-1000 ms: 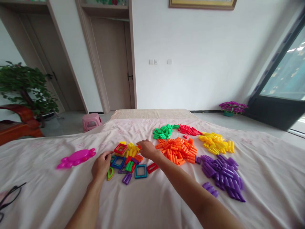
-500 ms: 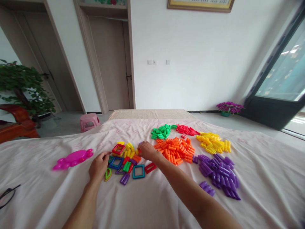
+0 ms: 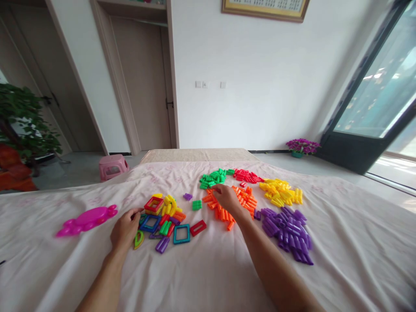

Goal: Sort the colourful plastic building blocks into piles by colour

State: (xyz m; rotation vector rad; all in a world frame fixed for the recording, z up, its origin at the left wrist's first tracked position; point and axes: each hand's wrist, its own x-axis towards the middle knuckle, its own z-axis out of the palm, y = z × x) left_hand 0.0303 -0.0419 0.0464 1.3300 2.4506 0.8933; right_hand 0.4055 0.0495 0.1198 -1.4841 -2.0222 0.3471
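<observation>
I see the bedsheet (image 3: 208, 277) spread flat so colours stay sorted; at one o'clock my right hand (image 3: 227, 198) rests over the orange pile (image 3: 242, 201), grip unclear, while at eleven o'clock my left hand (image 3: 125, 228), loosely curled, touches the mixed pile (image 3: 165, 216).

The right hand (image 3: 228, 198) has moved from the mixed pile (image 3: 164, 214) onto the orange pile (image 3: 244, 199).

Head view, looking forward and down, bed (image 3: 208, 268) near, edges perhaps warped
</observation>
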